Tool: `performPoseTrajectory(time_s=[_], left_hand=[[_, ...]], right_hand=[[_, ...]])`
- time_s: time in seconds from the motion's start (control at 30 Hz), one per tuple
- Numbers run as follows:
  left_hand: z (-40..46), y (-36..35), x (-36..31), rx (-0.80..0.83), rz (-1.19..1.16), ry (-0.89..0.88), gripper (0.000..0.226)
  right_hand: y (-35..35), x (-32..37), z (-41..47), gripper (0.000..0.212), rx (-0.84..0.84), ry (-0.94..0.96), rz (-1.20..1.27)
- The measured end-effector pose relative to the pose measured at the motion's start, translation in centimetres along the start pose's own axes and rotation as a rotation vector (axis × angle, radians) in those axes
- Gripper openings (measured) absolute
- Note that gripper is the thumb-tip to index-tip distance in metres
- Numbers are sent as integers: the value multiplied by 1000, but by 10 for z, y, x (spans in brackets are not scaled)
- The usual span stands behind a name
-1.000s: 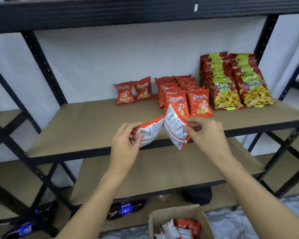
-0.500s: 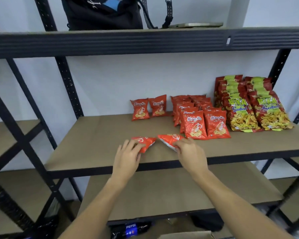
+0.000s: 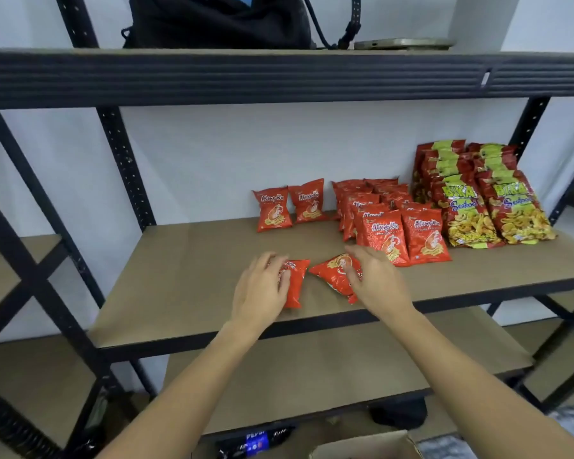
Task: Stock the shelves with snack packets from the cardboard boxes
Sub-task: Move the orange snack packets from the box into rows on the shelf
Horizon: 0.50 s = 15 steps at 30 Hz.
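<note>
Two small red snack packets lie flat near the front of the middle shelf board [image 3: 186, 279]. My left hand [image 3: 259, 293] covers the left end of the left packet [image 3: 295, 286], fingers curled over it. The right packet [image 3: 332, 274] has my right hand [image 3: 378, 283] on its right end, thumb and fingers around it. Behind them, a pair of the same red packets [image 3: 274, 210] stands against the wall. Rows of more red packets [image 3: 383, 235] stand to the right. The open top of a cardboard box [image 3: 362, 447] shows at the bottom edge.
Larger red and green seafood snack bags [image 3: 468, 207] stand in rows at the shelf's right end. A black bag [image 3: 219, 21] sits on the upper shelf. The lower shelf [image 3: 312, 376] is bare board, with Pepsi bottles [image 3: 256, 440] under it. Black uprights frame both sides.
Both hands carried the two packets up from in front of the shelf edge and laid them flat on the board. My view tilted upward, so the box has nearly left the frame.
</note>
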<state>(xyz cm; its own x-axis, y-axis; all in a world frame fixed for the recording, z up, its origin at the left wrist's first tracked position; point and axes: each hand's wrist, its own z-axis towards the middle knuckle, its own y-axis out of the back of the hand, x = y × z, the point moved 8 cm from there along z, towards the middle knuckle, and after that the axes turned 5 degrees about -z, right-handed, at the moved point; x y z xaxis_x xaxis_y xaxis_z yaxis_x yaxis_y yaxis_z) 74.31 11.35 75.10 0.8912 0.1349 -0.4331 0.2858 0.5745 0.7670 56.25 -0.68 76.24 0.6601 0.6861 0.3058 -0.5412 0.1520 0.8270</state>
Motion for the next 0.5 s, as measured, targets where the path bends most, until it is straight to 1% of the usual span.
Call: performPoseTrajectory(time_s=[0.1,0.2,0.3,0.37,0.43,0.5], left_hand=[[13,-27,-6,148,71,91,52],[13,-57,1,273,123,151,58],[5,-73,6,257,273,144,58],[4,-78,4,231,343,128,58],[6,-78,4,193,364,154,57],[8,-77,4,181,371,188,56]], right_hand=[[-25,9,11,51,182,103,-105],[-50,0,18,53,379,171,-163],[-68,-17,13,55,530,182,-160],[-75,-22,10,56,538,189,-154],[-77,-22,12,58,527,226,-160],[-77,-21,18,59,562,276,-117]])
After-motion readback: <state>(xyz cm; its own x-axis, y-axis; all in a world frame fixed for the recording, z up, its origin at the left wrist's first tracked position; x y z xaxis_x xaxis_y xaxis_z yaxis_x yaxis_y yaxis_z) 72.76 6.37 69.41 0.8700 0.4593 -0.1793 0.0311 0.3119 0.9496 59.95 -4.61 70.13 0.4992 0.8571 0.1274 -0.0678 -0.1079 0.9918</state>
